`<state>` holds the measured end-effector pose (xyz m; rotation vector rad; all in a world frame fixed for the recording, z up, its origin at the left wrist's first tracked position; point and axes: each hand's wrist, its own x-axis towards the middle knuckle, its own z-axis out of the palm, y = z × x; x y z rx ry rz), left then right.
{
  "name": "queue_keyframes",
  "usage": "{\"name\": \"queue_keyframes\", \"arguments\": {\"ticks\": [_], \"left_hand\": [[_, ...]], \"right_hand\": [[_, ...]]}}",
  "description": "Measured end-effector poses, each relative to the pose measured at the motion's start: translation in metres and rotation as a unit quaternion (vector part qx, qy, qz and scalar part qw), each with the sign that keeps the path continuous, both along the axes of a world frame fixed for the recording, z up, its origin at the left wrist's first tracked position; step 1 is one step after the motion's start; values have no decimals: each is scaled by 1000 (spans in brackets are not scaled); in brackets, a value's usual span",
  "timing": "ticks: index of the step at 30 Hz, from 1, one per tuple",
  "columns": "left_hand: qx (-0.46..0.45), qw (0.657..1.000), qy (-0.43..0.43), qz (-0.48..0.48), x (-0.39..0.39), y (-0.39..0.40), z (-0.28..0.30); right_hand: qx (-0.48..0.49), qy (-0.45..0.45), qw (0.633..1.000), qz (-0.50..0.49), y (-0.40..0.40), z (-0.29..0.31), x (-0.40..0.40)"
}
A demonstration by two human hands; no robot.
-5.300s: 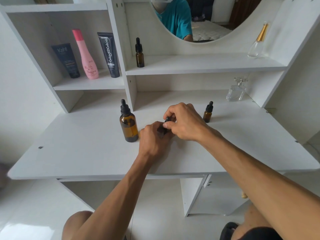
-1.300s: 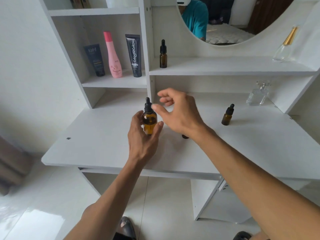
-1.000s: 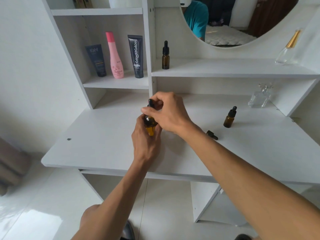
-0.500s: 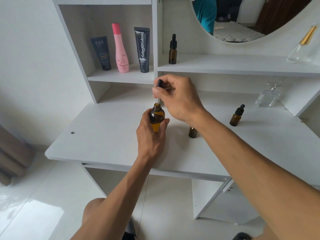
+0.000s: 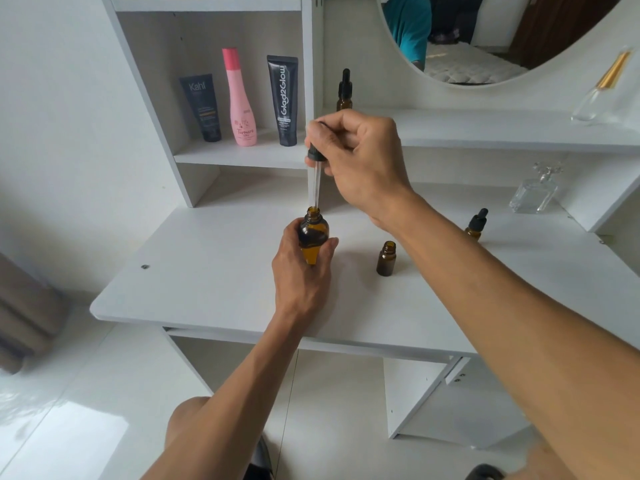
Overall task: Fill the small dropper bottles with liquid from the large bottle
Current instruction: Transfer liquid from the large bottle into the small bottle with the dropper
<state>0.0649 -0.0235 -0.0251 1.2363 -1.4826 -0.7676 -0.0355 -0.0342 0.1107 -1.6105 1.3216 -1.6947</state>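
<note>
Left hand (image 5: 301, 271) wrapped round big bottle (image 5: 313, 237), steadying it on desk (image 5: 207, 271). Right hand (image 5: 360, 161) pinching dropper (image 5: 315, 174), tip just at the bottle's mouth, likely drawing liquid. Open vial (image 5: 386, 258) just right of the bottle, uncapped to receive.

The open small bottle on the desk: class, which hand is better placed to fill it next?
Right hand: it already pinches the dropper, and the open small bottle stands on its side. The left hand steadies the large bottle.
</note>
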Motion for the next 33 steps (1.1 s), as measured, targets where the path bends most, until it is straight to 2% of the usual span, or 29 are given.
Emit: {"name": "queue_keyframes", "arguments": {"ticks": [15,30,33], "left_hand": [[-9,1000,5,2,-1,-1,0],[-13,1000,12,-2,-1,0,0],[-11,1000,9,-4,-1,0,0]], "right_hand": [[45,88,994,-50,-2,-34,2],[63,73,994,-43,1,-41,3],[68,44,996,-27,1,-40,2]]}}
